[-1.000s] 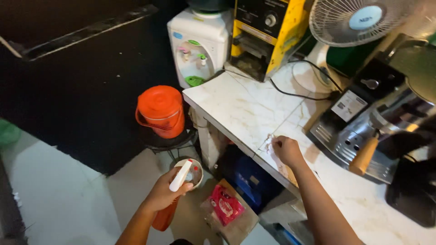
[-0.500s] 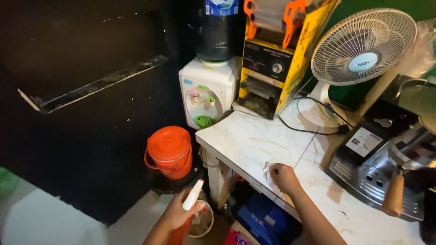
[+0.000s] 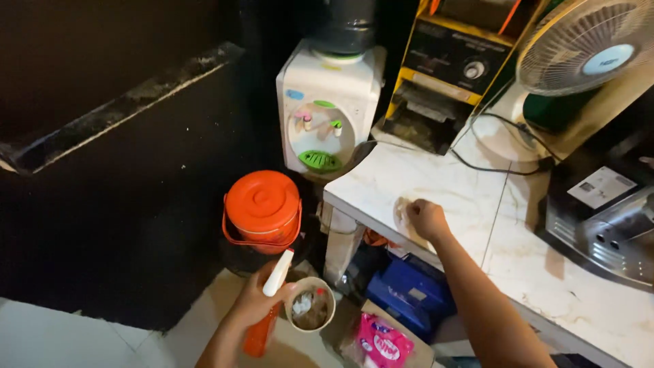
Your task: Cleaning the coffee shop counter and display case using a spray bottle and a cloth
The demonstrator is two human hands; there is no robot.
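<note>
My left hand (image 3: 253, 304) hangs low over the floor, closed around an orange spray bottle (image 3: 261, 330) with a white trigger head. My right hand (image 3: 427, 219) is closed on a pale cloth (image 3: 402, 212) and presses it against the white marble counter (image 3: 470, 197) close to its front edge. A small round cup (image 3: 311, 304) with bits of rubbish inside sits just right of the spray bottle.
An orange lidded bucket (image 3: 263, 208) stands left of the counter. A white water dispenser (image 3: 328, 109), a yellow and black machine (image 3: 446, 68), a white fan (image 3: 579, 48) and a metal appliance (image 3: 606, 218) crowd the counter. A blue box (image 3: 409, 293) and pink packet (image 3: 385, 344) lie underneath.
My right hand has slid the cloth leftward along the counter, toward its corner. The left hand keeps hold of the spray bottle while my view has shifted.
</note>
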